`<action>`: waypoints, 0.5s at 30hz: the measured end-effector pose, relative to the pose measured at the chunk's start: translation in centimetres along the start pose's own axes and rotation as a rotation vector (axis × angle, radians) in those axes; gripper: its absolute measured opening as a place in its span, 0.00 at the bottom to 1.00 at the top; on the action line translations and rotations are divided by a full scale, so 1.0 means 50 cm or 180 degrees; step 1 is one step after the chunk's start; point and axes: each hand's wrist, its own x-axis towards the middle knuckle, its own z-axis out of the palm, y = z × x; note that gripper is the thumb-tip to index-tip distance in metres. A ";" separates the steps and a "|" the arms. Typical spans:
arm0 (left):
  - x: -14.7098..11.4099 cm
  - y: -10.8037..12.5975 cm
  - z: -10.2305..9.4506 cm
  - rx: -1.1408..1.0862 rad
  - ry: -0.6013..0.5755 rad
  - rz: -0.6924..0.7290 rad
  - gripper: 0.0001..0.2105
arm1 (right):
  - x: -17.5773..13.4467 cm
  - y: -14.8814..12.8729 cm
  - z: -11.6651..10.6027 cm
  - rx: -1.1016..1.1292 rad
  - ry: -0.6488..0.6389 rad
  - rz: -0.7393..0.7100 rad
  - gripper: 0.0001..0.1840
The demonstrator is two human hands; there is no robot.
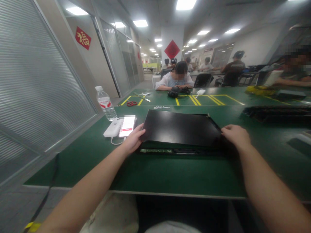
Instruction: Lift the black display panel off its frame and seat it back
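A thin, glossy black flat panel point(179, 127), much like a display screen, is held tilted just over the green table. My left hand point(134, 139) is closed on its left edge, thumb on the top face. At the right edge, my right hand point(235, 134) pinches the panel's side. Beneath and around the panel lies a shallow black frame point(199, 151). Along the frame's near side a narrow green circuit strip point(155, 150) shows. Most of the frame's inside is hidden under the panel.
Left of the panel are a phone point(127, 126), a white power bank point(112, 127) with a cable, and a water bottle point(106, 103). Red-handled scissors point(132, 103) lie farther back. A person point(176, 77) leans on the table opposite. Black parts point(277, 114) lie at right.
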 end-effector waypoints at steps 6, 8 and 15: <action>-0.003 0.001 0.005 0.0101 -0.0025 0.0076 0.29 | -0.004 -0.003 -0.002 0.0067 0.0055 0.0021 0.20; -0.004 0.001 0.007 0.0110 -0.0030 0.0079 0.30 | -0.003 -0.002 -0.002 0.0090 0.0077 0.0017 0.19; -0.001 0.003 0.003 0.0036 0.0028 0.0013 0.30 | 0.004 0.004 0.006 0.0101 0.0138 0.0000 0.18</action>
